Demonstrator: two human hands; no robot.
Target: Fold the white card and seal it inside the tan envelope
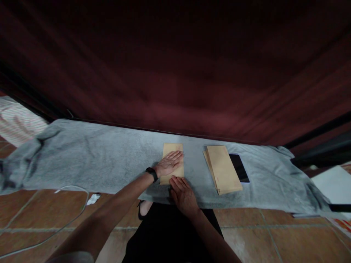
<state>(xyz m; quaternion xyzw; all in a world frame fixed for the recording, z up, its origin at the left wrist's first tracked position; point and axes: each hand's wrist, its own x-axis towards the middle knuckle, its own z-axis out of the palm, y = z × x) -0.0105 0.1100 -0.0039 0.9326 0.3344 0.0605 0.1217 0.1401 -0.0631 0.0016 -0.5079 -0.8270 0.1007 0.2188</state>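
Note:
A tan paper envelope [168, 147] lies flat on the grey cloth in front of me, its long side pointing away. My left hand [169, 163], with a black band at the wrist, rests flat across its middle, fingers stretched toward the right edge. At the near right corner, my right hand [183, 193] lies with its fingertips on the envelope and its fingers extended. The two hands cover part of the envelope. To the right sits a small stack of similar envelopes [223, 168], slightly fanned and tilted.
A dark-screened phone or tablet [239, 168] lies partly under the stack. Grey cloth [109, 157] covers the long narrow surface, with a dark red curtain [175, 87] behind it. A white cable [74, 219] and a crumpled white scrap [93, 199] are on the tiled floor.

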